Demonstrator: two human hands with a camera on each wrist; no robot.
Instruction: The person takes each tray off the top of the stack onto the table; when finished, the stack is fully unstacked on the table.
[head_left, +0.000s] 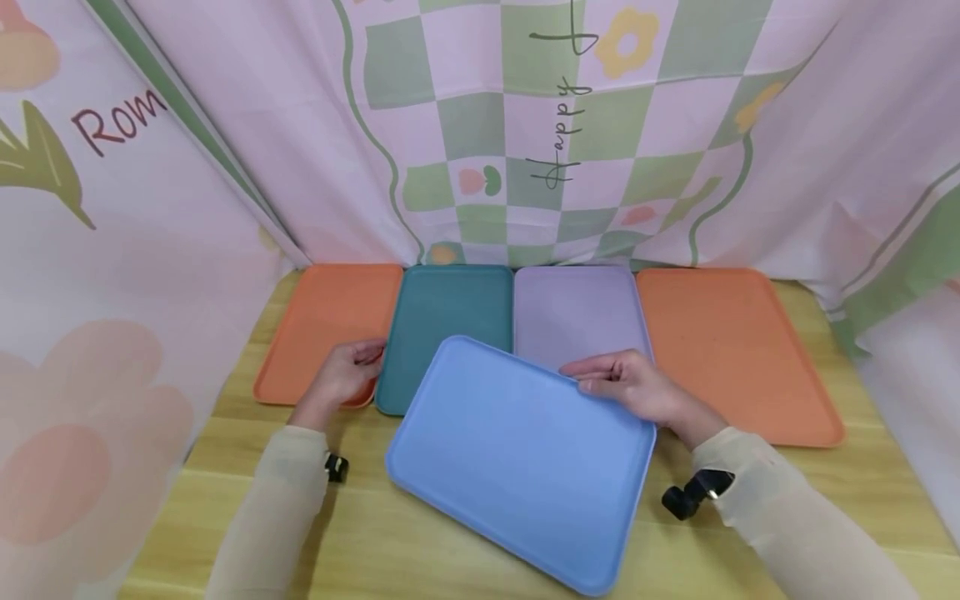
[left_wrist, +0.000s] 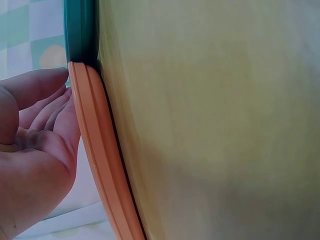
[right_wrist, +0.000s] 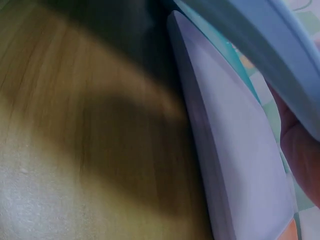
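Note:
My right hand (head_left: 637, 390) grips the upper right edge of a light blue tray (head_left: 517, 467), thumb on top and fingers beneath. The blue tray is tilted and raised over the table, overlapping the teal tray (head_left: 453, 321) and the lilac tray (head_left: 576, 308) in the head view. The right wrist view shows its rim (right_wrist: 280, 55) above the lilac tray. At the left, my left hand (head_left: 343, 373) rests over the smaller orange tray (head_left: 345, 308), fingertips right at its rim beside the teal tray. Its fingers are loosely bent in the left wrist view.
A larger orange tray (head_left: 727, 350) lies at the right end of the row, against the back curtain (head_left: 465, 133). Patterned cloth also hangs at both sides. The wooden table (head_left: 360, 517) shows in front of the trays. Each wrist wears a small black camera (head_left: 681, 502).

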